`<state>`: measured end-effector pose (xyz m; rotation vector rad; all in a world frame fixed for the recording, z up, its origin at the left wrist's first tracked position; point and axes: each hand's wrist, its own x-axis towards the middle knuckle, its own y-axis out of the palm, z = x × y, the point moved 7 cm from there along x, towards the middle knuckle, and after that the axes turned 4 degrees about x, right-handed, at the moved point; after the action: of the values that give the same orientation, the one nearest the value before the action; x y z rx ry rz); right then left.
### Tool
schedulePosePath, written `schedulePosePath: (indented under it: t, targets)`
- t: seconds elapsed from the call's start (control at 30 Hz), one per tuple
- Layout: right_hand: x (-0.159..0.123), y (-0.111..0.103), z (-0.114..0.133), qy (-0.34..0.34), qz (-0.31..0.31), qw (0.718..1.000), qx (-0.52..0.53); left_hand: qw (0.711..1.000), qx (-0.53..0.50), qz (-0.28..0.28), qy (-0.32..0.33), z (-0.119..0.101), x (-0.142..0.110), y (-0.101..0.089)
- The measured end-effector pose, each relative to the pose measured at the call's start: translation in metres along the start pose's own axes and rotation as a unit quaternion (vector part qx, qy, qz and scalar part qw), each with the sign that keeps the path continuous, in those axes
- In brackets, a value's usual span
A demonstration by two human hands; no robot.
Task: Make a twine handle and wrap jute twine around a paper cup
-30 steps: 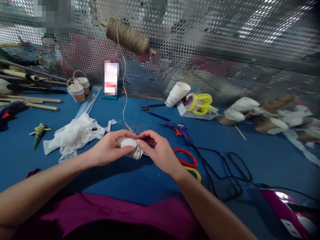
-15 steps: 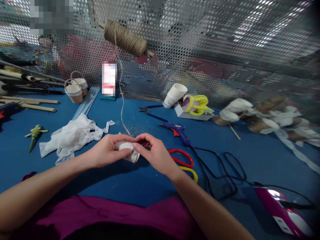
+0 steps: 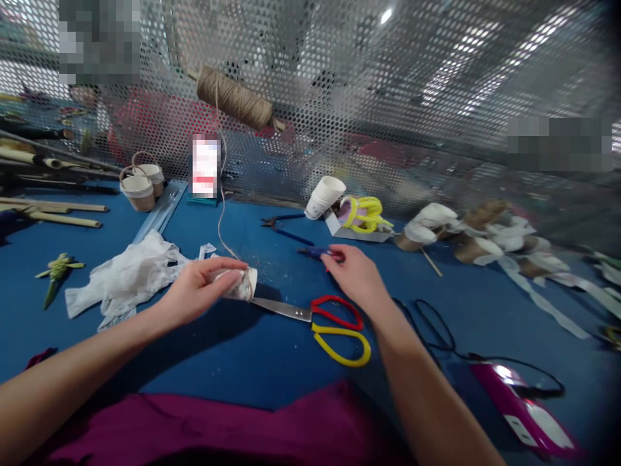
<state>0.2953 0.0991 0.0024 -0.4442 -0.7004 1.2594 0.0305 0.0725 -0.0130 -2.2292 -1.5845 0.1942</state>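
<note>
My left hand point(image 3: 206, 285) is closed around a white paper cup point(image 3: 247, 285) lying on its side. Twine point(image 3: 222, 213) runs down from a spool point(image 3: 233, 98) to the cup. On the right, my right hand point(image 3: 356, 272) is wrapped over the blue glue gun point(image 3: 314, 252), whose nozzle points left and whose handle is mostly covered by my fingers. Scissors point(image 3: 286, 309) with one red and one yellow handle lie between my hands, blade tips by the cup.
A wad of white lace point(image 3: 138, 268) lies left of the cup. Farther back are two small handled cups point(image 3: 138, 193), a phone point(image 3: 204, 167), pliers point(image 3: 286, 232) and stacked paper cups point(image 3: 325, 196). A magenta power strip point(image 3: 526, 411) with black cable lies at the right.
My right hand has left the cup and moved right onto the glue gun. My left hand still holds the cup. The scissors now show fully as the view has shifted slightly.
</note>
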Motion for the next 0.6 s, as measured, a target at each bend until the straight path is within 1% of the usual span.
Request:
schedulePosePath:
  t: [0.07, 0.17, 0.23, 0.3, 0.37, 0.4, 0.5, 0.53, 0.57, 0.6]
  targets:
    - [0.008, -0.013, -0.030, 0.019, -0.015, 1.000, -0.019, 1.000, -0.003, -0.019, 0.006, -0.002, 0.000, -0.003]
    - [0.011, -0.015, -0.064, 0.066, -0.013, 0.997, -0.033, 0.999, -0.008, -0.029, 0.014, -0.005, 0.000, -0.005]
    - [0.010, -0.011, -0.075, 0.096, -0.021, 0.995, -0.032, 0.999, -0.018, -0.028, 0.016, -0.006, 0.000, -0.005]
    - [0.008, -0.009, -0.077, 0.126, -0.030, 0.991, -0.020, 0.999, -0.033, -0.026, 0.013, -0.005, 0.000, -0.005]
    - [0.004, -0.009, -0.069, 0.150, -0.030, 0.988, 0.010, 0.999, -0.044, -0.022, 0.008, -0.003, 0.000, -0.005]
    - [0.001, -0.011, -0.061, 0.155, -0.026, 0.987, 0.030, 0.999, -0.047, -0.020, 0.006, -0.003, 0.000, -0.005]
    - [-0.010, -0.016, -0.024, 0.148, 0.007, 0.982, 0.118, 0.999, -0.042, -0.022, 0.002, -0.003, 0.001, -0.007]
    - [-0.015, -0.013, -0.009, 0.155, 0.055, 0.969, 0.185, 0.999, -0.041, -0.023, 0.001, -0.003, 0.002, -0.008]
    - [-0.021, -0.008, 0.004, 0.171, 0.110, 0.954, 0.222, 0.999, -0.042, -0.023, 0.000, -0.004, 0.002, -0.009]
    - [-0.025, -0.007, 0.018, 0.171, 0.138, 0.948, 0.231, 0.999, -0.044, -0.023, 0.000, -0.005, 0.003, -0.010]
